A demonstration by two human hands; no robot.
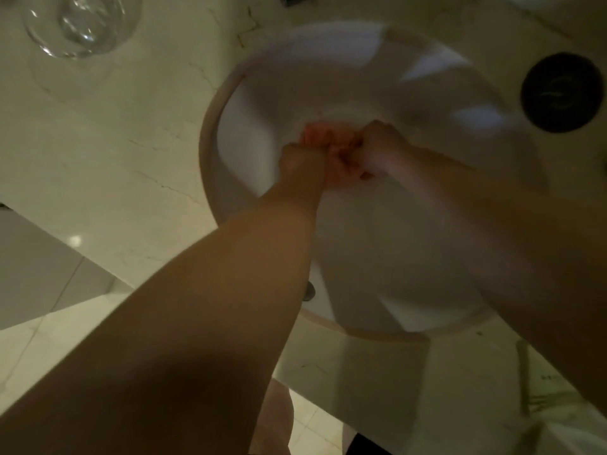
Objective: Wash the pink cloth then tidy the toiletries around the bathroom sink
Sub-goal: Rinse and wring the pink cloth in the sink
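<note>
You are standing at a pale marble counter (124, 152) with faint dark veining. A round white basin (210, 133) is set into it. A clear glass (82, 24) stands at its far left; a dark round object (563, 91) sits right of the basin.

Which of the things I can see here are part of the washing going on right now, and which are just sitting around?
In use:
- crumpled pink cloth, gripped by both hands
- left hand
- right hand
- round white basin sink, where the cloth is held

Lying about:
- clear glass tumbler on the marble counter
- round dark disc on the counter beside the sink
- pale comb, blurred
</note>
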